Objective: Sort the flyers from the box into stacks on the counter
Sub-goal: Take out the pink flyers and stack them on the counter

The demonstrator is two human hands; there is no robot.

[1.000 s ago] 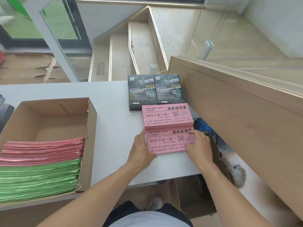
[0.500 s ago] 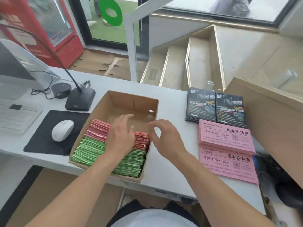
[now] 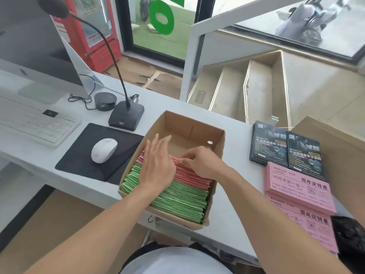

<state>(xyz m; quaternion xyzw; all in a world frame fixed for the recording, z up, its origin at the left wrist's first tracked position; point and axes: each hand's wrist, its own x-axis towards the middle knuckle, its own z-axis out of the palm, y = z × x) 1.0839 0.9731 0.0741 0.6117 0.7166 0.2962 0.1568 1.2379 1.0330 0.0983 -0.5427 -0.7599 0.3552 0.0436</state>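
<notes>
The open brown cardboard box point(image 3: 197, 127) sits at the middle of the white surface point(image 3: 233, 218). Inside it, the red paper flyers point(image 3: 189, 173) stand behind the green paper flyers point(image 3: 177, 198). Left of the box lies the black rectangular mouse pad point(image 3: 83, 155), carrying the white oval mouse point(image 3: 104, 150). Right of the box, the black printed flyer stacks point(image 3: 284, 149) lie behind the pink printed flyer stacks point(image 3: 298, 194).
</notes>
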